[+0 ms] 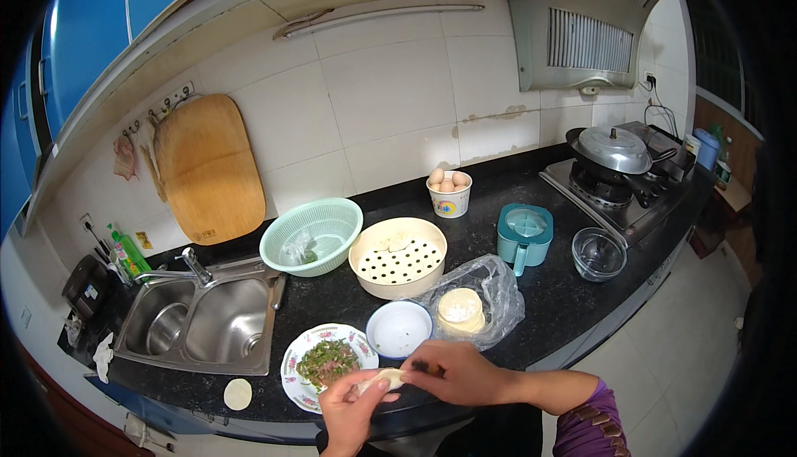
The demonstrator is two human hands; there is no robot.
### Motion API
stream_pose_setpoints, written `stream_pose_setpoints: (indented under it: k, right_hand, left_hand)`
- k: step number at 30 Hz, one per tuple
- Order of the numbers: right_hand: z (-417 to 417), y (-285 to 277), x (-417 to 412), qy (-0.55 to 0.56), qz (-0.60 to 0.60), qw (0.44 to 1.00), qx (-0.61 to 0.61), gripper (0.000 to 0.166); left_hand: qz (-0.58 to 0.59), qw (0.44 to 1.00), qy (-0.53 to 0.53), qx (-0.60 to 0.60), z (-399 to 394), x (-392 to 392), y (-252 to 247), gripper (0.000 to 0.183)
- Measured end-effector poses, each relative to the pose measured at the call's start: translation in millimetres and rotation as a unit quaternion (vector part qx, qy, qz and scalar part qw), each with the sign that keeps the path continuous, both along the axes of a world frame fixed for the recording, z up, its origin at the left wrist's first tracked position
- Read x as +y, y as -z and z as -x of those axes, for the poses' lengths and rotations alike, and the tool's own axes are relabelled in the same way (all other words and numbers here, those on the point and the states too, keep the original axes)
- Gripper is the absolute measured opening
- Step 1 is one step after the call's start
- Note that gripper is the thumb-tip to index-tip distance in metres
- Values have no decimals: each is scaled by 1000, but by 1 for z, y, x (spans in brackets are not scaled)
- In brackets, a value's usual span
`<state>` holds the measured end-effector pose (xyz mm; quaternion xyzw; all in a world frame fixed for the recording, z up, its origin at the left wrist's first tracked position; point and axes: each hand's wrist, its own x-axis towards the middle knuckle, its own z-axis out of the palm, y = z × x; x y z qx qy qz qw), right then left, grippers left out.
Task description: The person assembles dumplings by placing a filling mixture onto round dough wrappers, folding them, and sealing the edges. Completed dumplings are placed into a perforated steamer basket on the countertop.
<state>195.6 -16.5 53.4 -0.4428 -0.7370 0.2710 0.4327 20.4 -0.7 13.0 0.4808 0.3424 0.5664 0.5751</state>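
Observation:
Between my two hands, above the counter's front edge, is a folded dumpling wrapper point(388, 377). My left hand point(350, 408) supports it with thumb and fingers, while my right hand point(459, 372) pinches its right end. A small dark patch at my right fingers is too unclear to name. Just beyond my left hand sits a flowered plate point(291, 375) of minced meat and chopped green filling point(327, 362). A white enamel bowl point(398, 330) with a blue rim stands past my hands. A stack of round, floured wrappers point(461, 309) rests on a clear plastic bag point(504, 301).
A single round wrapper point(238, 394) lies left of the plate. Behind are a cream perforated steamer point(398, 286) with pale dumplings point(395, 242), a green colander point(330, 226), a tub of eggs point(449, 203) and a teal pitcher point(525, 236). A sink point(227, 320) is left; a glass bowl point(599, 254) and covered wok point(613, 149) are right.

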Motion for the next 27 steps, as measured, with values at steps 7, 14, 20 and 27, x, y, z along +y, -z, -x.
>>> stream_pose_setpoints:
  k: [7, 14, 20, 27]
  right_hand:
    - [-5, -1, -7, -62, -3, 997, -34, 17]
    - [-13, -5, -8, -67, 144, 987, 9, 23]
    - [-20, 3, -15, -61, 133, 989, 37, 19]
    - [-20, 14, -17, -48, 53, 997, 13, 16]
  left_hand:
    - [-10, 993, 78, 86, 3, 1, -4, 15]
    - [-44, 982, 111, 148, 0, -12, -22, 15]
    - [6, 988, 132, 79, 3, -10, -18, 13]
    - [-106, 951, 134, 258, 2, -17, -21, 23]
